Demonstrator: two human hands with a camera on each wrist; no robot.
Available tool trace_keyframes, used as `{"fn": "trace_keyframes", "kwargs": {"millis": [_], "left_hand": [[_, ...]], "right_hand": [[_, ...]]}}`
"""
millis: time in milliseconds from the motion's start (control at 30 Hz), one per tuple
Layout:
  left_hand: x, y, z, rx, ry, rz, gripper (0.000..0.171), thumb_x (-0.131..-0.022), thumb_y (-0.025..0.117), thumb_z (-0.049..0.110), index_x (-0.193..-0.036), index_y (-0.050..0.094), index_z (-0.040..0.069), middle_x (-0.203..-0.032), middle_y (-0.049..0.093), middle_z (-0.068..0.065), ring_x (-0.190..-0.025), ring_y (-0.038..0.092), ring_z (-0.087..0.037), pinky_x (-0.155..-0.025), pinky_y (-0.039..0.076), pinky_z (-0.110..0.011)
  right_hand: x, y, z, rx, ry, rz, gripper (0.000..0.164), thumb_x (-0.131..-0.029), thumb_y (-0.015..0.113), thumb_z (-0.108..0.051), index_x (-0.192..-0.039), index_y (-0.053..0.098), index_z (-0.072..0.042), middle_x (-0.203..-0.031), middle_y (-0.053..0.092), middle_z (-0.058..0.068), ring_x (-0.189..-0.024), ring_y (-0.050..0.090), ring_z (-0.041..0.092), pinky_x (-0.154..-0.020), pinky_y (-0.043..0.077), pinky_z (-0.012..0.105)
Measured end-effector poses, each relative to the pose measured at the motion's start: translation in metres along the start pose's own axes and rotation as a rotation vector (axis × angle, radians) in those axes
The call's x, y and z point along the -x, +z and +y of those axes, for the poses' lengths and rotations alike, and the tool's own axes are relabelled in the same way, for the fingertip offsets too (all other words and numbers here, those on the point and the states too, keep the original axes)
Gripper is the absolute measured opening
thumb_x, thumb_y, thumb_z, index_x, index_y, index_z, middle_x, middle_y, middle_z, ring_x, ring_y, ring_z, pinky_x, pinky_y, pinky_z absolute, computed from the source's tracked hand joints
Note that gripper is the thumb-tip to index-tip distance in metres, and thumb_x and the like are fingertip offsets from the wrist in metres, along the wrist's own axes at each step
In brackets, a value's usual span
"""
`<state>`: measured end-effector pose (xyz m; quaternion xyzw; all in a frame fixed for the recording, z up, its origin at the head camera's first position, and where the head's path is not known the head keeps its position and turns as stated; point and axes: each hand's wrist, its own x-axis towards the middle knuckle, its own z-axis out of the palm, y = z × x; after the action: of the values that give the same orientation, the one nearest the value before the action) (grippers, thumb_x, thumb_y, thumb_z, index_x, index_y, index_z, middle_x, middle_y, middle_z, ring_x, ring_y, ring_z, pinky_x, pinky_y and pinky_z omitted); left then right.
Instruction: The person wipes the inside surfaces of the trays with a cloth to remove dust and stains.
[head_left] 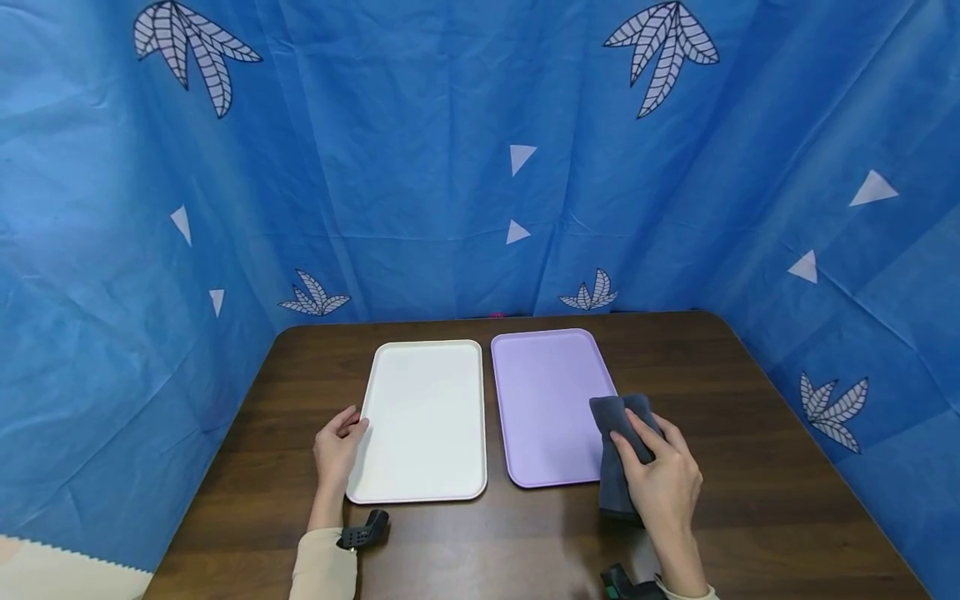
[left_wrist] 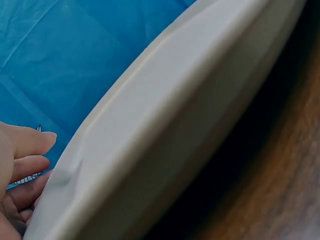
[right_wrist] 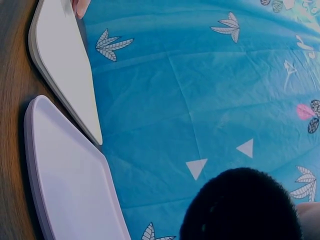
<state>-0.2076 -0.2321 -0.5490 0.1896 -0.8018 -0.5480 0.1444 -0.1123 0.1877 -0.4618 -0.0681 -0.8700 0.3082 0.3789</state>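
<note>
A white tray and a lilac tray lie side by side on a dark wooden table. My left hand rests with relaxed fingers against the white tray's left rim. The left wrist view shows those fingers beside the white tray's rim. My right hand grips a folded dark grey cloth that lies over the lilac tray's near right corner and onto the table. In the right wrist view the cloth is a dark blur near the lilac tray and the white tray.
Blue fabric printed with white leaves and triangles walls the table at the back and on both sides. Bare wood shows to the right of the lilac tray and along the front edge. A black wrist camera sits on my left forearm.
</note>
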Motion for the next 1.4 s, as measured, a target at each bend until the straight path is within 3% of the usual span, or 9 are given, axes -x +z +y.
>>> {"fn": "trace_keyframes", "kwargs": {"millis": [133, 400, 567, 800, 1000, 1067, 1267, 1400], "left_hand": [[-0.001, 0.001, -0.001, -0.016, 0.023, 0.008, 0.038, -0.087, 0.071, 0.008, -0.124, 0.066, -0.001, -0.114, 0.07, -0.022, -0.071, 0.051, 0.014, -0.063, 0.042, -0.004], [-0.002, 0.004, -0.003, -0.073, 0.024, 0.043, 0.033, -0.084, 0.07, -0.001, -0.117, 0.069, -0.002, -0.106, 0.072, -0.022, -0.077, 0.057, -0.003, -0.061, 0.041, -0.004], [-0.003, 0.005, -0.002, -0.005, 0.019, 0.071, 0.031, -0.081, 0.069, -0.006, -0.112, 0.07, -0.005, -0.101, 0.072, -0.025, -0.07, 0.058, 0.003, -0.061, 0.045, -0.004], [-0.001, 0.002, 0.004, 0.08, -0.043, 0.069, 0.034, -0.082, 0.069, -0.007, -0.115, 0.069, -0.003, -0.104, 0.071, -0.026, -0.085, 0.07, -0.017, -0.062, 0.047, -0.005], [0.001, -0.001, 0.01, 0.138, -0.067, -0.013, 0.035, -0.086, 0.065, -0.006, -0.121, 0.066, -0.002, -0.114, 0.067, -0.027, -0.083, 0.062, 0.001, -0.067, 0.046, -0.005], [0.001, -0.001, 0.011, 0.15, -0.082, -0.058, 0.037, -0.089, 0.06, -0.006, -0.126, 0.063, -0.003, -0.12, 0.063, -0.029, -0.089, 0.06, -0.001, -0.069, 0.046, -0.005], [0.0, 0.0, 0.013, 0.149, -0.103, -0.155, 0.044, -0.093, 0.049, -0.006, -0.136, 0.052, -0.006, -0.132, 0.054, -0.032, -0.117, 0.052, -0.028, -0.07, 0.041, -0.003], [0.0, 0.0, 0.014, 0.138, -0.107, -0.166, 0.045, -0.093, 0.05, -0.004, -0.138, 0.051, -0.005, -0.131, 0.054, -0.032, -0.111, 0.054, -0.024, -0.069, 0.042, -0.003]], "right_hand": [[0.0, 0.001, 0.0, 0.0, 0.005, -0.004, 0.04, -0.072, 0.086, -0.011, -0.11, 0.075, -0.006, -0.114, 0.067, 0.022, -0.09, 0.067, 0.045, -0.064, 0.053, 0.059], [0.001, 0.004, -0.001, 0.004, 0.003, -0.011, 0.04, -0.072, 0.087, -0.012, -0.11, 0.075, -0.007, -0.113, 0.067, 0.022, -0.09, 0.067, 0.045, -0.064, 0.053, 0.059], [0.001, 0.005, -0.001, 0.004, 0.007, -0.014, 0.04, -0.071, 0.086, -0.012, -0.11, 0.075, -0.006, -0.113, 0.067, 0.022, -0.091, 0.067, 0.044, -0.065, 0.053, 0.059], [0.002, 0.007, 0.0, 0.001, 0.004, -0.019, 0.04, -0.072, 0.086, -0.013, -0.109, 0.076, -0.007, -0.114, 0.067, 0.022, -0.092, 0.067, 0.044, -0.065, 0.053, 0.058], [0.003, 0.007, 0.0, 0.005, 0.012, -0.023, 0.039, -0.072, 0.086, -0.013, -0.109, 0.076, -0.007, -0.114, 0.067, 0.022, -0.092, 0.067, 0.043, -0.065, 0.053, 0.058], [0.003, 0.008, 0.0, 0.008, 0.013, -0.026, 0.039, -0.072, 0.086, -0.013, -0.109, 0.076, -0.007, -0.113, 0.067, 0.022, -0.092, 0.067, 0.043, -0.065, 0.053, 0.058], [0.004, 0.008, 0.001, 0.007, 0.009, -0.03, 0.04, -0.072, 0.086, -0.012, -0.11, 0.076, -0.007, -0.113, 0.067, 0.022, -0.092, 0.067, 0.043, -0.065, 0.053, 0.058], [0.004, 0.009, 0.0, 0.008, 0.012, -0.032, 0.04, -0.072, 0.086, -0.012, -0.11, 0.076, -0.008, -0.114, 0.067, 0.022, -0.092, 0.067, 0.044, -0.065, 0.053, 0.058]]}}
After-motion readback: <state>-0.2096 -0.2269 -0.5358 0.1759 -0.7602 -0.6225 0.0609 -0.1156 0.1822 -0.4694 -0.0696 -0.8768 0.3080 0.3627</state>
